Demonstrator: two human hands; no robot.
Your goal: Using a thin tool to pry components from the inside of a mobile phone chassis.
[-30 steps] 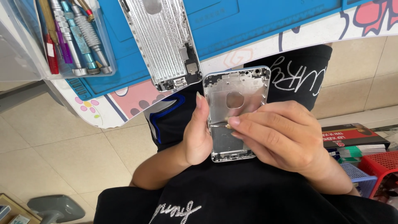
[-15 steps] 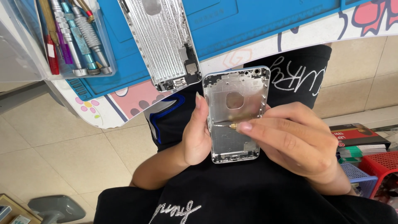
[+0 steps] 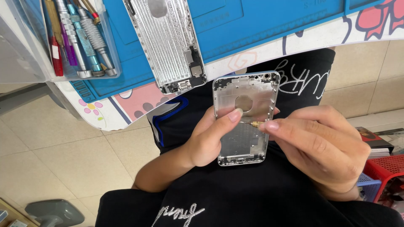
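Over the lap, left hand [image 3: 210,141] clamps the silver phone housing [image 3: 245,120] by its edge. Right hand [image 3: 322,149] pinches a small brass-tipped screwdriver [image 3: 251,124] tight. Housing looks light, stiff, thin; best gripped along the side rails.

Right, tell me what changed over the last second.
The right hand drew back to the right off the silver phone housing, baring the brass-tipped tool it pinches against the inside. The left hand keeps its hold; the second housing stays on the blue mat.

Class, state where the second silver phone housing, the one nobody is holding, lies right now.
In the head view the second housing lies upper left of centre on the blue mat, right of the clear tool tray.
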